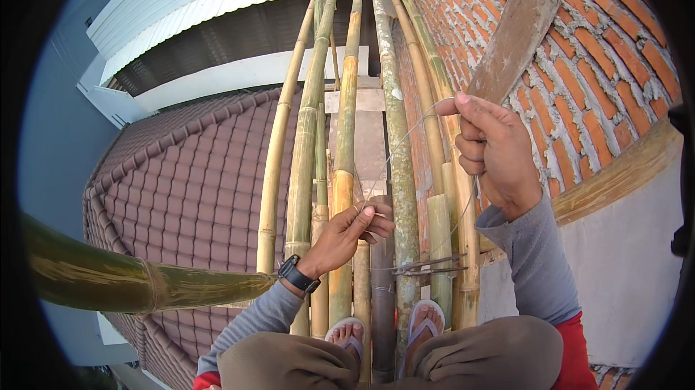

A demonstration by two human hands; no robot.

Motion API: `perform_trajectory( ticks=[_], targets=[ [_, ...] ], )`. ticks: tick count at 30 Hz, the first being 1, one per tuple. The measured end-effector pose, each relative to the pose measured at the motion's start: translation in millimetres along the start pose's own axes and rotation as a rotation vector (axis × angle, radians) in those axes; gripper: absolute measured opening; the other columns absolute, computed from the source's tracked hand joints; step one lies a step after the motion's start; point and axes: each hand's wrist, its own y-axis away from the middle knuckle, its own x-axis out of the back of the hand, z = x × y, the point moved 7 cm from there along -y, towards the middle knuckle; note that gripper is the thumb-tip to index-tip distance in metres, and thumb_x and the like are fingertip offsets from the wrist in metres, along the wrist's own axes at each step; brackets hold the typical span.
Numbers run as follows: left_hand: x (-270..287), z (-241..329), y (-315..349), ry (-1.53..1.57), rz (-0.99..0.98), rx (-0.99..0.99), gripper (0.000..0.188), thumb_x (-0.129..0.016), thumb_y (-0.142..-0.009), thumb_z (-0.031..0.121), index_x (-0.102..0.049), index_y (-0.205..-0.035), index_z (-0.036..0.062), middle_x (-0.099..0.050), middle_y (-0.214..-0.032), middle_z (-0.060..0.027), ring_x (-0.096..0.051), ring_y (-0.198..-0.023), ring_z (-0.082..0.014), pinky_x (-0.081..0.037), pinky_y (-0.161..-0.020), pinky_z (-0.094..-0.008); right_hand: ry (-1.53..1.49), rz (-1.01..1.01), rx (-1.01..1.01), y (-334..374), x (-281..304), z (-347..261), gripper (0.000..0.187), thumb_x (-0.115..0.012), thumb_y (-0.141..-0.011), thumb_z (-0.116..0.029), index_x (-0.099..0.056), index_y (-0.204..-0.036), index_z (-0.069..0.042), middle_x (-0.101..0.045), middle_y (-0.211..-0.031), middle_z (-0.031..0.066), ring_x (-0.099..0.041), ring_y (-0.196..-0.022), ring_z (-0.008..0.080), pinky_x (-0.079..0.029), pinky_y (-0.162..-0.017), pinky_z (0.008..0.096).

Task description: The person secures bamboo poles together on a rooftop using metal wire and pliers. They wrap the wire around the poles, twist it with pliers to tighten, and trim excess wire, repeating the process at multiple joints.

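Observation:
A thin wire (411, 129) stretches between my hands. My right hand (494, 147), raised near the brick wall, pinches one part between thumb and forefinger, its other fingers curled. Lower and to the left, my left hand (351, 231) pinches the wire between thumb and fingertips above the bamboo poles (347, 100). More of the wire hangs down from the right hand in a loop. A pair of dark metal pincers (427, 267) lies across the poles just in front of my feet, untouched by either hand.
I crouch in sandals on long bamboo poles running away from me. A thick green bamboo pole (152, 285) crosses at left. The brick wall (586, 93) with a wooden plank (517, 35) rises at right. A tiled roof (195, 173) lies below left.

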Motion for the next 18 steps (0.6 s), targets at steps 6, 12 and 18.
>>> perform_trajectory(
  ticks=[6,12,18],
  targets=[
    [-57,-83,13,0.323,-0.101,0.241,0.05,-0.041,-0.113,0.041,-0.044,-0.153,0.0101,-0.066,-0.134,-0.0095,-0.067,-0.112,-0.0197,-0.055,-0.088,-0.0323,-0.152,0.111,-0.206,-30,29,91,0.034,-0.053,-0.11,-0.025,-0.067,-0.116,0.005,-0.027,-0.065,-0.0111,-0.025,-0.052,0.0025,-0.021,-0.045,0.0225],
    [-86,-98,32,0.59,-0.252,0.577,0.042,-0.045,-0.113,0.041,-0.052,-0.14,0.009,-0.04,-0.08,0.0064,-0.034,-0.062,-0.0053,-0.029,-0.05,-0.0194,-0.216,0.146,-0.273,-38,57,136,0.028,-0.05,-0.109,-0.021,-0.064,-0.113,0.003,-0.029,-0.066,-0.0095,-0.03,-0.055,0.0043,-0.025,-0.048,0.0234],
    [-81,-90,21,0.775,-0.212,0.554,0.03,-0.044,-0.114,0.039,-0.055,-0.113,0.0109,-0.035,-0.077,0.0083,-0.026,-0.06,-0.0032,-0.021,-0.047,-0.019,-0.432,0.301,-0.247,-55,101,151,0.02,-0.051,-0.106,-0.02,-0.056,-0.093,-0.006,-0.034,-0.065,-0.007,-0.037,-0.057,0.0055,-0.032,-0.05,0.0263]
  ],
)
